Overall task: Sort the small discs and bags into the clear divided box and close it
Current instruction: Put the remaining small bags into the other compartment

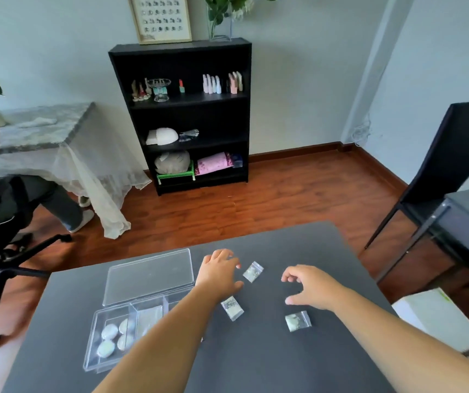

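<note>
A clear divided box [91, 347] lies on the dark table, its lid [149, 275] hinged open behind it. Several pale discs [110, 331] sit in its left compartment and one small bag [148, 316] in the middle one. Three small clear bags lie loose on the table: one [253, 271] just right of my left hand [219, 272], one [232, 307] under my left wrist, and one [298, 321] below my right hand [310, 286]. Both hands hover with spread fingers and hold nothing.
The dark table [256, 358] ends at a far edge just beyond my hands. A black chair [449, 165] and a glass table stand at the right. An office chair [0, 222] with a seated person is at the left, and a black bookshelf [182, 114] stands against the wall.
</note>
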A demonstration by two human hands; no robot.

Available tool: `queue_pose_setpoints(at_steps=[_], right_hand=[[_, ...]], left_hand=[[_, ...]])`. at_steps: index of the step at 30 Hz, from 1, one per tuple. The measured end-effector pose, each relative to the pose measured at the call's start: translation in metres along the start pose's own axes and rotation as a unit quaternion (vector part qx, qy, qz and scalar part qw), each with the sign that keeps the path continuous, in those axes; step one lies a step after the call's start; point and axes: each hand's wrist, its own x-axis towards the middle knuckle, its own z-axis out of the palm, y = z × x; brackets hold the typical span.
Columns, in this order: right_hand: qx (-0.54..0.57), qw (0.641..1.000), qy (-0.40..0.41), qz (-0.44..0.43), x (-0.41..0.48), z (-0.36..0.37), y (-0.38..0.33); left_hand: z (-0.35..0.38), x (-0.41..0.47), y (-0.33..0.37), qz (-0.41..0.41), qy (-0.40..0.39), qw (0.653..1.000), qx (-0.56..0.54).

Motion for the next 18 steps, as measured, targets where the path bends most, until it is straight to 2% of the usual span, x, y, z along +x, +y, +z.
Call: queue_pose_setpoints(at_steps=[4,10,14,18], right_hand=[[-0.019,0.999,-0.036,0.015,-0.014,0.016,0.025],[-0.046,0.998,-0.007,-0.033,-0.022,0.034,0.045],[-0.025,0.999,0.007,-0.039,-0.021,0.04,0.049],[0.005,0.999,-0.016,-0.03,-0.018,0.039,0.052]], left_hand=[[0.018,0.014,0.02,-0.03,-0.024,0.999,0.001],[0.037,0.03,0.039,-0.028,-0.047,0.998,-0.035],[0.041,0.037,0.042,-0.037,-0.061,0.997,-0.04],[0.041,0.039,0.047,-0.075,-0.074,0.993,-0.058]])
